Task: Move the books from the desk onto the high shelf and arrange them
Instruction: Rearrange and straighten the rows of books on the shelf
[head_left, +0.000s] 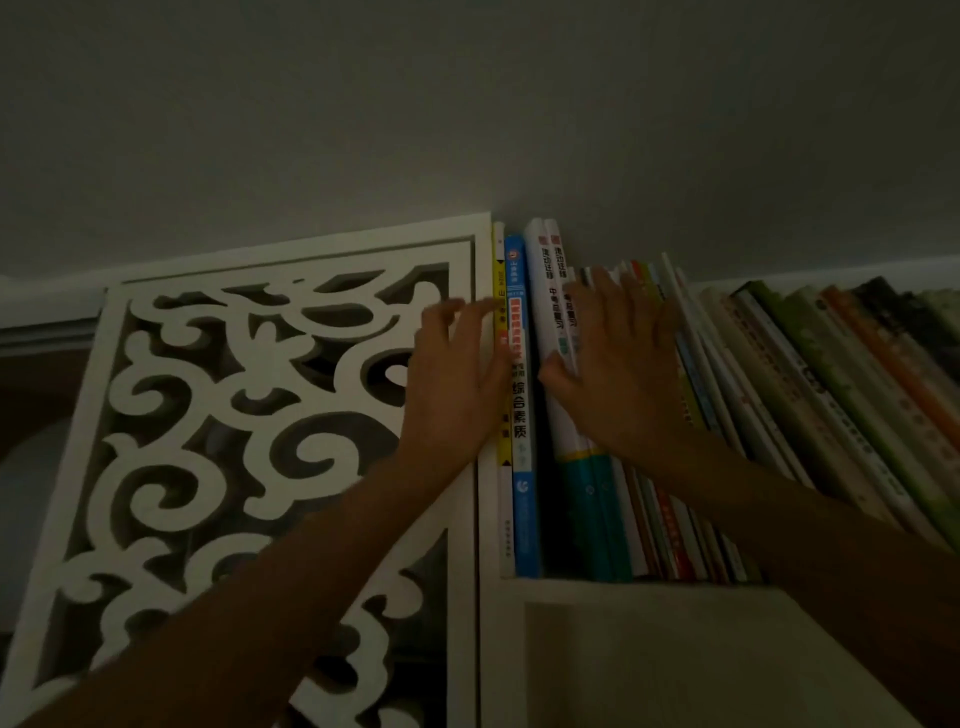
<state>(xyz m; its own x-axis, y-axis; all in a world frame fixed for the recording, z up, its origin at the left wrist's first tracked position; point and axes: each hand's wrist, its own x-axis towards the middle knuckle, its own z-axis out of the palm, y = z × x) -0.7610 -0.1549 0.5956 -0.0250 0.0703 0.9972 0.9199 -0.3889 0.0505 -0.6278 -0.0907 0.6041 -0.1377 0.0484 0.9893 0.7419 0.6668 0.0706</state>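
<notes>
At frame centre, the left hand (457, 384) lies flat by the yellow book (500, 291); the right hand (618, 364) presses the white-and-teal books (571, 467) (spines upright) on the shelf (623, 587), carved panel (249, 415) left.

Looks like a home, probably a study corner or a bedroom. Dim light, plain grey-white wall (467, 104) right behind and above. White bookshelf (623, 590) pushed up against that wall, with a white carved scrollwork panel (234, 415) on one side, the decorative cut-out sort found on household furniture rather than office or shop fittings. Packed row of books (753, 395) on top, mostly thin paperbacks leaning over to one side, several with Chinese titles on the spines (519, 410) and looking like school study guides or workbooks. Mixed sizes and colours, nothing labelled or catalogued, so no library or shop.
</notes>
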